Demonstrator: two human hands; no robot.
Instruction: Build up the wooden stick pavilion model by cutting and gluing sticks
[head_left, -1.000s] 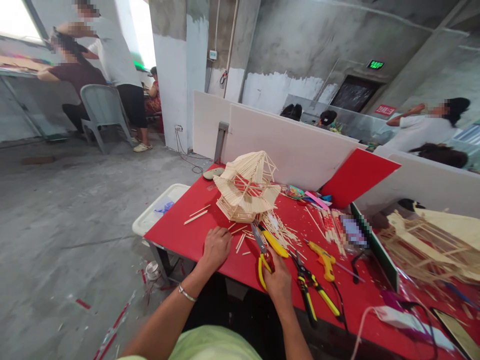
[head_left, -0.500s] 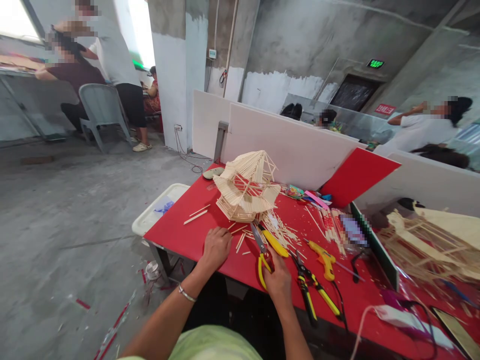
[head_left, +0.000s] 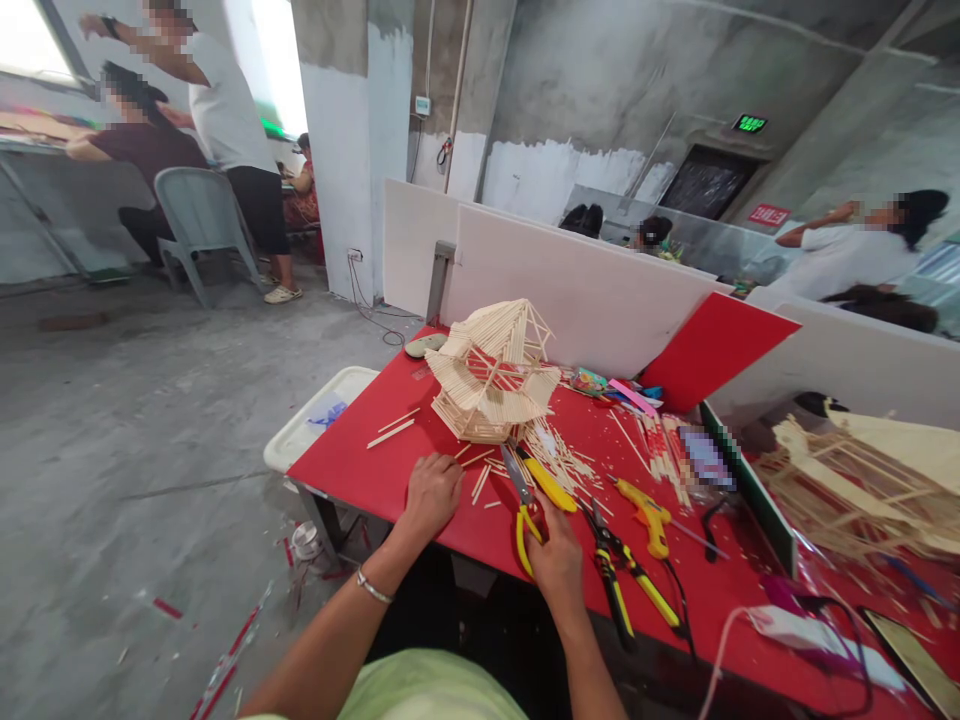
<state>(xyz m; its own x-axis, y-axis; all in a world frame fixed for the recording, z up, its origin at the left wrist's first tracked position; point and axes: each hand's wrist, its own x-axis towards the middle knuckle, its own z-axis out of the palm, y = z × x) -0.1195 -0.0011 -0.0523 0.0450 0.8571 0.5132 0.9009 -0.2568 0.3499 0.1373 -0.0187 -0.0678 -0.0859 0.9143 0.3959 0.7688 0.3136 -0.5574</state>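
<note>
My right hand (head_left: 556,555) is closed around the yellow handles of a pair of scissors (head_left: 517,472), whose blades point away from me towards the model. My left hand (head_left: 433,492) rests at the table's front edge with its fingers curled; what they hold, if anything, is hidden. Just beyond both hands stands a pavilion-like model (head_left: 491,385) built of thin wooden sticks, with a layered roof. Short loose sticks (head_left: 480,484) lie between my hands. A yellow-handled tool (head_left: 551,486) lies right beside the scissors.
On the red table (head_left: 360,462) lie black-and-yellow cutters (head_left: 615,565), a yellow glue gun (head_left: 646,515) and scattered stick pieces (head_left: 562,455). A white partition (head_left: 570,290) runs behind. Another stick model (head_left: 855,480) stands at right, a white stool (head_left: 300,425) at left. Several people are farther off.
My hands, the scissors and the model look the same. In the background at left, the standing person's arm has lifted and reaches farther left.
</note>
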